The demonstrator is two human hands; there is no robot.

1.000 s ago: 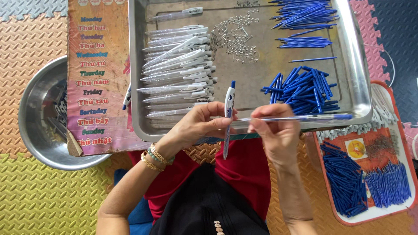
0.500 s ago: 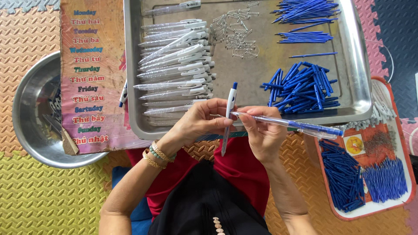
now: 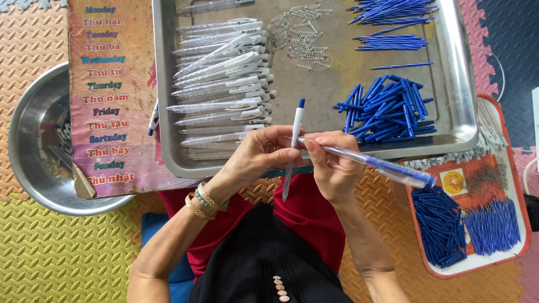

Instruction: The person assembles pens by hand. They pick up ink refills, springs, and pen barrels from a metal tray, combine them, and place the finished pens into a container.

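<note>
So nearest the camera you've got the person's lap, red and black cloth, sitting on a foam mat floor [image 3: 67, 258]. Left hand [image 3: 255, 157], gold bracelets on the wrist, is pinched around a white pen [image 3: 292, 150] that stands nearly upright, blue cap end up, tip pointing down toward the lap. Right hand [image 3: 331, 165] is closed on a clear barrel [image 3: 370, 163] with a blue refill inside; it slants down to the right and its left end meets the white pen right between the two hands.

Just past the hands sits a big metal tray [image 3: 449, 67]. In it, a stack of white pens [image 3: 224, 84] on the left, a little heap of springs [image 3: 300, 36] in the middle, blue bits [image 3: 387, 106] piled on the right, and more blue refills [image 3: 393, 11] at the far edge.

Off to the right there's a red tray [image 3: 514, 168] with more blue parts. On the left, a steel bowl [image 3: 28, 146], partly under a printed sheet [image 3: 109, 95]
</note>
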